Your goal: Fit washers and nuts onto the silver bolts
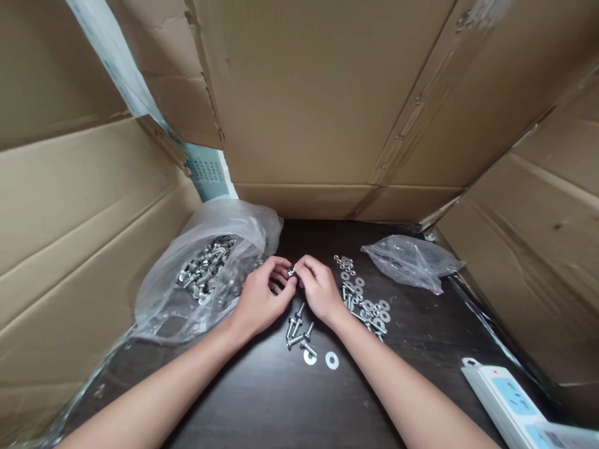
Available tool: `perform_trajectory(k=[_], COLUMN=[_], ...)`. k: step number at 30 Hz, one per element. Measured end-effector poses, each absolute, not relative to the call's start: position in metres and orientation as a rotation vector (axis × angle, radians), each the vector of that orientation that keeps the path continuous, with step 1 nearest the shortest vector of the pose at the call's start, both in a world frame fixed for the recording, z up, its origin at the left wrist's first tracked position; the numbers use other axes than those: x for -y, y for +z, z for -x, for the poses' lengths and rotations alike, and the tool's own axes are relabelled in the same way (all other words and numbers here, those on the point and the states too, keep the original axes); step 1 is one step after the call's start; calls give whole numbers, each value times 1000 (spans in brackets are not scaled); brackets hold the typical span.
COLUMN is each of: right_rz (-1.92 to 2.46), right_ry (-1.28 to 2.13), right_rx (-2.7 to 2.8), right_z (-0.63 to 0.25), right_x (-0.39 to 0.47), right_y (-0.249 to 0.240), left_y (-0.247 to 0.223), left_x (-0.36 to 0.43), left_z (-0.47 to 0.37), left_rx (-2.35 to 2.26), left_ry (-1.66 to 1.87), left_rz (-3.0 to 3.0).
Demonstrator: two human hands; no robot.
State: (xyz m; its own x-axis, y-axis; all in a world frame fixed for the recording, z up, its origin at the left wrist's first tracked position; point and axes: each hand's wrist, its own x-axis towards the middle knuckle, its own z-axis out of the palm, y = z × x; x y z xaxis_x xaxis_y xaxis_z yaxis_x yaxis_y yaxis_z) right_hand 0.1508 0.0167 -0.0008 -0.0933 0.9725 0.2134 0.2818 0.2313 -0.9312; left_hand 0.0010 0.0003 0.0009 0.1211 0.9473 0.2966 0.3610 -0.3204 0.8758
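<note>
A small metal piece (291, 272) sits at the meeting point of the two hands, held at the very tips of the fingers rather than in either palm; it is too small and too covered to tell its exact kind. The left hand (261, 300) has its thumb and forefinger closed on one side of it, the other fingers curled behind. The right hand (321, 292) pinches the opposite side between thumb and forefinger.

Just below the grip, between the wrists, lies a small group of bolts (296, 327), with two flat washers (332, 360) nearest the person, one of them partly under a bolt. Beside the right wrist spreads a mixed pile (362, 305) of bolts, washers and small parts. An open plastic bag (161, 280) full of metal hardware (208, 265) stands just left of the left hand. Beyond the pile, a flatter clear bag (412, 259) lies on the dark table (262, 399); a white power strip (486, 393) sits at the right.
</note>
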Motion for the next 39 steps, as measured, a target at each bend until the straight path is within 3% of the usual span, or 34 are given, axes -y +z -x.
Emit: perform_trajectory(k=[39], right_rz=[1198], right_ry=[852], right_rx=[1610], right_z=[-149], right_x=[-17], right_y=[-2], left_y=[-2], left_x=[-2], left_z=[1], left_rx=[-1277], left_ry=[1169], left_rz=[-1769])
